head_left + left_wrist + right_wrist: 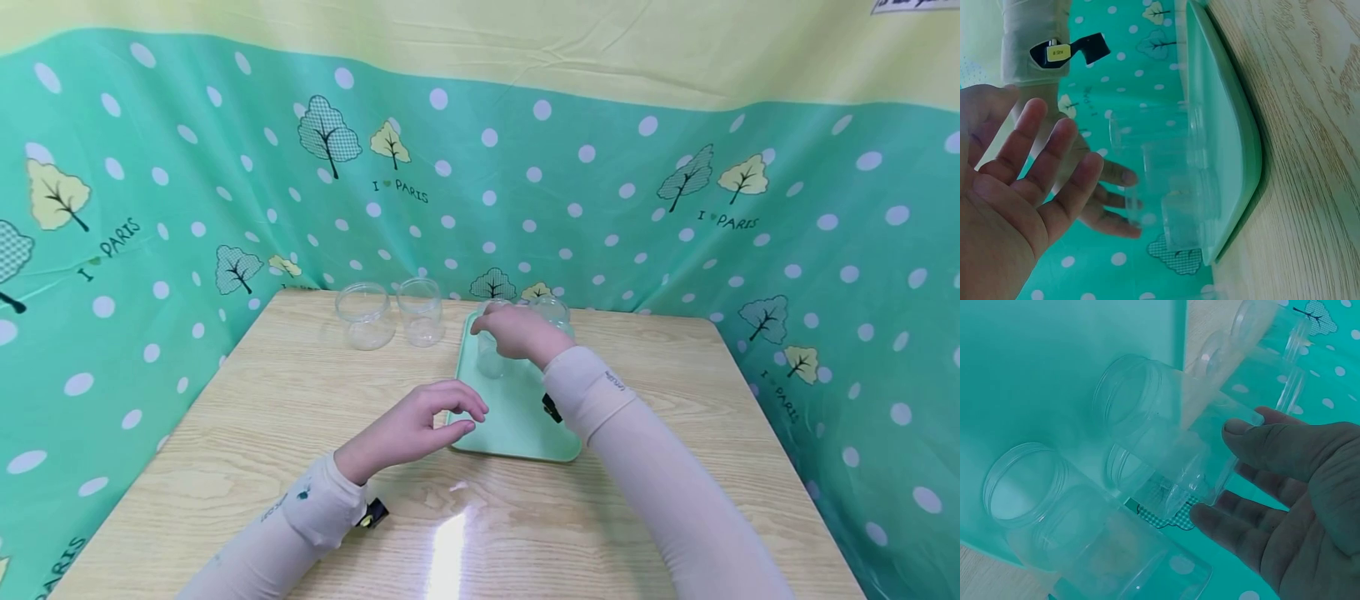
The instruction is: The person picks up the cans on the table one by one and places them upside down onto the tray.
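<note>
My right hand (517,333) is over the far part of a pale green tray (517,425). Its thumb and fingers hold the raised end of a clear plastic jar (1154,419), whose threaded mouth faces down on the tray. Beside it on the tray are a second clear jar (1104,531), also mouth down, and a third (1182,219) partly hidden behind. The left hand (420,421) hovers by the tray's near left edge, fingers loosely bent and apart, holding nothing.
Left of the tray, a wide clear jar (367,321) and a narrower clear jar (422,317) stand mouth up near the back of the wooden table (300,400). A green dotted cloth (510,167) hangs behind and along both sides.
</note>
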The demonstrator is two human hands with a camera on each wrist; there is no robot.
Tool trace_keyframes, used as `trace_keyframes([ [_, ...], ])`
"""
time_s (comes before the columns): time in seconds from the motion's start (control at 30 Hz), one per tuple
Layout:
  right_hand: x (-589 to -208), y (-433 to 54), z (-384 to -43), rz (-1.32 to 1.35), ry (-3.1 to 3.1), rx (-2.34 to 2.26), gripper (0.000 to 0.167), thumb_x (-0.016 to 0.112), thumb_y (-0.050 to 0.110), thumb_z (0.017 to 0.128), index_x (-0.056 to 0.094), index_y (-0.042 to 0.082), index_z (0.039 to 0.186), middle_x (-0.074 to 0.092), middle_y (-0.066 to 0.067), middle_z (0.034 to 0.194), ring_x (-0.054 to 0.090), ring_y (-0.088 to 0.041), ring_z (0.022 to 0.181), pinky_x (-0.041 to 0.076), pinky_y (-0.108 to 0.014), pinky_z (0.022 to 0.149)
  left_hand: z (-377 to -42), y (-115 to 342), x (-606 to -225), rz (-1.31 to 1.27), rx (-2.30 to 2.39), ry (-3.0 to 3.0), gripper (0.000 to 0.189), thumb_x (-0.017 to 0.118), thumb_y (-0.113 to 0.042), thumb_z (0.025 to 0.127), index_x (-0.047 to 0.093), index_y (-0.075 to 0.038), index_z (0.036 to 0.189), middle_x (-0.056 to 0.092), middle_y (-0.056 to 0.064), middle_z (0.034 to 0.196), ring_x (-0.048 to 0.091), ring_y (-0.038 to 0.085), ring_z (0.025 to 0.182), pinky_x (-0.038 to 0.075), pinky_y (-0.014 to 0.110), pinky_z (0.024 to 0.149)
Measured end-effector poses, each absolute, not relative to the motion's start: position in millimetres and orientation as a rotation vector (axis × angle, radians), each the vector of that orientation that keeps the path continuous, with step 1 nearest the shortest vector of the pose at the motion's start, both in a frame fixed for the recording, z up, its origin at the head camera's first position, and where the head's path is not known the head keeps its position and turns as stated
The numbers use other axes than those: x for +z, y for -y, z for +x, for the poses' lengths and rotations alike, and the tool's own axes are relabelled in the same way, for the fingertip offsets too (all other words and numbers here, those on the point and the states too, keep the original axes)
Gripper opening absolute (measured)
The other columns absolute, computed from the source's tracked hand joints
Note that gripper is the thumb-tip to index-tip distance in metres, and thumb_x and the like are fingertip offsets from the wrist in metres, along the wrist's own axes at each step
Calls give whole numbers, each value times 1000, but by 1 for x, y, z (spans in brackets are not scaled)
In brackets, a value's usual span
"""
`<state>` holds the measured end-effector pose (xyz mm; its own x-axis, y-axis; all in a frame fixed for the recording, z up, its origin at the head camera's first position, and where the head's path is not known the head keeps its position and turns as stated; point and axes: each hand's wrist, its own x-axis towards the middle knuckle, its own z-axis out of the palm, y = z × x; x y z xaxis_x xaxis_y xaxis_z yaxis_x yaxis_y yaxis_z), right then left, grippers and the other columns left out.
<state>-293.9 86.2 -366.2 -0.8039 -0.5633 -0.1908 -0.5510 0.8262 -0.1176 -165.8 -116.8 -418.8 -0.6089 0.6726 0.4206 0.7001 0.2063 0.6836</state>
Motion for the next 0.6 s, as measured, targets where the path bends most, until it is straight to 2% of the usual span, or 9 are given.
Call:
trace_keyframes([
  [0.2, -367, -86, -295, -865, -2785, -72, 61, 59, -12, 93, 62, 26, 142, 50, -7, 153, 49, -30, 139, 53, -46, 104, -165, 117, -418, -1375, -1396, 2417, 17, 66, -11, 101, 71, -25, 110, 71, 3, 115, 65, 11, 108, 56, 35, 91],
  [0.33, -367, -86, -296, -882, -2787, -46, 59, 63, -6, 93, 62, 26, 142, 51, -6, 151, 50, -28, 138, 53, -45, 103, -166, 118, -419, -1384, -1381, 2412, 17, 67, -11, 100, 71, -25, 110, 71, 0, 115, 65, 10, 108, 56, 34, 91],
  [0.6, -368, -87, -297, -890, -2777, -66, 58, 66, -2, 93, 60, 24, 144, 47, -6, 155, 43, -31, 144, 50, -47, 108, -167, 118, -420, -1393, -1375, 2405, 17, 67, -12, 100, 71, -25, 110, 71, -3, 116, 65, 10, 109, 56, 33, 91],
])
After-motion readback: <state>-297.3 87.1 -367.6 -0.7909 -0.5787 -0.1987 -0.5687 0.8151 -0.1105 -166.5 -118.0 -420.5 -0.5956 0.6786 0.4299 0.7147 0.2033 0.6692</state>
